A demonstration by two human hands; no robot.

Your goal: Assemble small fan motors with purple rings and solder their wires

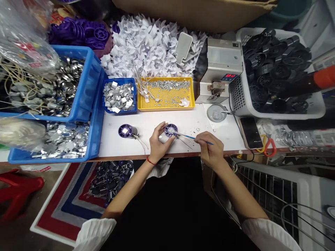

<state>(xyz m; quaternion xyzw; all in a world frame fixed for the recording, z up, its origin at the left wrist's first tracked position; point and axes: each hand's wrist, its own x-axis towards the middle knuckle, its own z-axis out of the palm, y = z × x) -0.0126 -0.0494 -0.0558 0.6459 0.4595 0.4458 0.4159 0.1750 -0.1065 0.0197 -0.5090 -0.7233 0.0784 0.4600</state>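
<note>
My left hand [160,142] is wrapped around a small round motor-like part with a purple spoked top [171,129], steadying it on the white worktop. Thin wires trail from its lower right side. Between the fingers of my right hand [210,148] is a thin blue stick [190,136], perhaps a brush, its tip reaching the top of that part. What is at the tip is too small to tell. To the left stands a similar purple-topped part [126,131] with a pale square on top and loose wires beside it.
Behind are a yellow tray [167,104] of small metal pieces, a blue tray [136,101] of metal squares and a metal machine [222,59] with a red display. A clear round dish [217,113], phone [251,132] and scissors [269,146] lie right. Blue bins [95,76] stand left.
</note>
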